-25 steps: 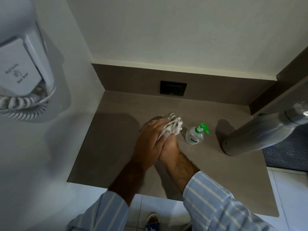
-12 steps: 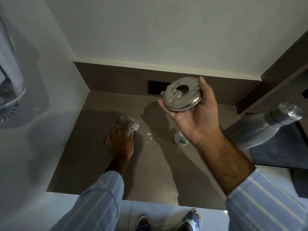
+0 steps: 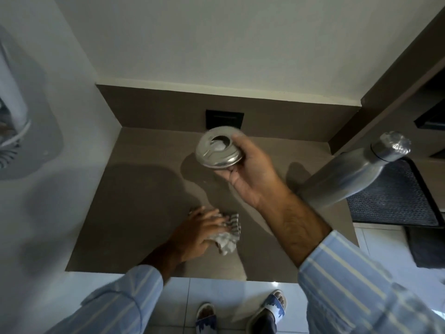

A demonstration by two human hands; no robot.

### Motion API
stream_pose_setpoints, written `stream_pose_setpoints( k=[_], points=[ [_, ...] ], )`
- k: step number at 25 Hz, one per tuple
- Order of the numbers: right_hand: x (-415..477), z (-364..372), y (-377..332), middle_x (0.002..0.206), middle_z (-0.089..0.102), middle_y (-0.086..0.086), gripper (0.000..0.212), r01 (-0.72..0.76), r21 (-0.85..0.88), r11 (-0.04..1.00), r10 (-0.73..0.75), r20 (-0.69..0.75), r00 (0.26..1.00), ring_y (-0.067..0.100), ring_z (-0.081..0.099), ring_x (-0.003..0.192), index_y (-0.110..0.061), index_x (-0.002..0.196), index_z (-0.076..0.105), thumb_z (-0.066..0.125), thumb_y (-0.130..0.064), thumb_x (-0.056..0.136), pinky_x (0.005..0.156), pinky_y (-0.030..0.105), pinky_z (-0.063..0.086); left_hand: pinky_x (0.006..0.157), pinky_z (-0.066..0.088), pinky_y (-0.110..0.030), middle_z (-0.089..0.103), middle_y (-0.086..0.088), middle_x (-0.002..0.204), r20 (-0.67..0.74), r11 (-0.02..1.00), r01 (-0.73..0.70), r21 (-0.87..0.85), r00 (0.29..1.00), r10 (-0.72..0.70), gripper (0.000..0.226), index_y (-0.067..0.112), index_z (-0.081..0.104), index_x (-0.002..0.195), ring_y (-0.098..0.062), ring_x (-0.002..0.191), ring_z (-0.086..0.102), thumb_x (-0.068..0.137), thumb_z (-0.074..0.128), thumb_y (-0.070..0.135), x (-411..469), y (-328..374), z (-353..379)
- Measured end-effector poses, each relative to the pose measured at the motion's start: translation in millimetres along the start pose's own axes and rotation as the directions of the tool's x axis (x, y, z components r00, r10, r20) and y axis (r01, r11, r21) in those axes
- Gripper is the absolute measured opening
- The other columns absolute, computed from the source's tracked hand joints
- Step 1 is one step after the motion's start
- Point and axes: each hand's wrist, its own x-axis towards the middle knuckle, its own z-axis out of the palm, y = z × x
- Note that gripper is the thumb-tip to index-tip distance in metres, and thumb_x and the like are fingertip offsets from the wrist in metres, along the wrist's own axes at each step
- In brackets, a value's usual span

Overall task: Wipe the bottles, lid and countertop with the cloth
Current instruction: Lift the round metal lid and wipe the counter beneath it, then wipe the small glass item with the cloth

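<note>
My right hand [image 3: 250, 174] holds a round steel lid [image 3: 218, 150] up above the middle of the brown countertop [image 3: 134, 201]. My left hand [image 3: 199, 231] presses a crumpled white cloth [image 3: 227, 238] flat on the countertop near its front edge. A tall steel bottle [image 3: 344, 177] stands at the right side of the countertop, capped. My right arm hides the small pump bottle.
A black socket [image 3: 225, 118] sits in the back panel behind the lid. A wall hair dryer [image 3: 12, 121] hangs on the left wall. A dark mat [image 3: 395, 196] lies on the floor to the right. My sandalled feet [image 3: 240, 314] show below the counter edge.
My right hand lifted the lid off the countertop and holds it up. My left hand slid the cloth from the back left toward the front middle of the countertop.
</note>
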Motion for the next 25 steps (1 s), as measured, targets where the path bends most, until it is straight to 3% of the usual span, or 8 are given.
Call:
stream_pose_setpoints(
  k=[4, 7, 9, 12, 15, 18, 20, 25],
  points=[
    [33.3, -7.4, 66.5, 0.094, 0.075, 0.009, 0.03, -0.091, -0.18, 0.979, 0.066, -0.139, 0.988, 0.017, 0.072, 0.078, -0.002, 0.125, 0.066, 0.058, -0.021, 0.103, 0.066, 0.029, 0.063, 0.119, 0.033, -0.041, 0.071, 0.011, 0.129, 0.077, 0.982, -0.126, -0.14, 0.987, 0.138, 0.055, 0.034, 0.065, 0.126, -0.014, 0.127, 0.06, 0.073, 0.062, 0.022, -53.5, 68.3, 25.8],
    [60.2, -28.3, 106.6, 0.069, 0.063, 0.006, 0.02, -0.132, -0.326, 0.936, 0.05, -0.247, 0.968, 0.013, 0.061, 0.051, -0.011, 0.081, 0.063, 0.064, -0.018, 0.1, 0.045, 0.023, 0.048, 0.098, 0.044, -0.021, 0.072, 0.011, 0.12, 0.057, 0.836, 0.161, -0.524, 0.986, -0.155, 0.036, 0.041, 0.067, 0.12, -0.001, 0.109, 0.065, 0.087, 0.066, 0.025, -87.2, 94.0, 26.6],
    [77.5, -43.1, 124.8, 0.051, 0.055, 0.0, 0.03, -0.121, -0.392, 0.912, 0.001, -0.295, 0.956, 0.008, 0.052, 0.037, -0.013, 0.069, 0.058, 0.07, -0.016, 0.096, 0.038, 0.017, 0.042, 0.098, 0.05, -0.022, 0.074, 0.004, 0.124, 0.187, 0.311, 0.379, -0.871, 0.843, -0.504, 0.041, 0.039, 0.067, 0.122, 0.005, 0.108, 0.068, 0.083, 0.079, 0.033, -102.3, 86.2, 14.8],
    [98.0, -57.4, 139.6, 0.048, 0.055, -0.001, 0.034, -0.143, -0.504, 0.852, -0.029, -0.318, 0.948, 0.015, 0.055, 0.05, -0.014, 0.062, 0.06, 0.077, -0.021, 0.09, 0.052, 0.025, 0.05, 0.093, 0.059, -0.043, 0.078, -0.014, 0.113, 0.301, -0.31, 0.097, -0.946, 0.621, -0.724, 0.08, 0.013, 0.07, 0.123, -0.028, 0.102, 0.076, 0.055, 0.096, 0.047, -116.5, 38.2, 0.4],
    [104.5, -60.9, 139.6, 0.054, 0.061, 0.002, 0.036, -0.145, -0.698, 0.701, -0.072, -0.271, 0.96, 0.022, 0.062, 0.06, -0.014, 0.061, 0.063, 0.081, -0.033, 0.085, 0.06, 0.034, 0.057, 0.091, 0.061, -0.036, 0.07, -0.016, 0.126, 0.191, -0.366, -0.213, -0.906, 0.565, -0.802, 0.075, 0.006, 0.056, 0.14, -0.027, 0.111, 0.072, 0.079, 0.081, 0.041, -111.5, 11.3, -39.0],
    [88.9, -53.5, 129.9, 0.077, 0.072, 0.009, 0.043, -0.099, -0.963, 0.249, -0.25, -0.163, 0.954, 0.03, 0.071, 0.084, -0.011, 0.08, 0.073, 0.069, -0.052, 0.09, 0.07, 0.034, 0.052, 0.102, 0.055, -0.04, 0.07, -0.011, 0.132, 0.06, -0.191, -0.219, -0.957, 0.494, -0.867, 0.053, 0.014, 0.059, 0.139, -0.026, 0.121, 0.067, 0.09, 0.07, 0.03, -87.4, 10.3, -76.7],
    [67.2, -38.3, 120.4, 0.101, 0.073, 0.016, 0.057, -0.024, -0.993, 0.114, -0.343, -0.062, 0.937, 0.034, 0.068, 0.1, -0.006, 0.104, 0.073, 0.055, -0.06, 0.096, 0.085, 0.038, 0.051, 0.09, 0.061, -0.036, 0.077, -0.005, 0.12, 0.049, -0.176, -0.223, -0.959, 0.479, -0.876, 0.039, 0.018, 0.065, 0.131, -0.023, 0.111, 0.073, 0.092, 0.069, 0.018, -63.2, 21.0, -107.6],
    [-17.2, 21.9, 48.1, 0.108, 0.081, 0.01, 0.043, 0.097, -0.613, 0.784, -0.001, 0.155, 0.988, 0.026, 0.076, 0.103, -0.01, 0.11, 0.077, 0.067, -0.049, 0.094, 0.096, 0.042, 0.058, 0.079, 0.063, -0.042, 0.076, -0.017, 0.119, 0.005, -0.299, -0.407, -0.863, 0.586, -0.811, 0.032, 0.012, 0.07, 0.124, -0.027, 0.096, 0.077, 0.098, 0.059, 0.027, 0.9, 69.7, -202.1]
  ],
)
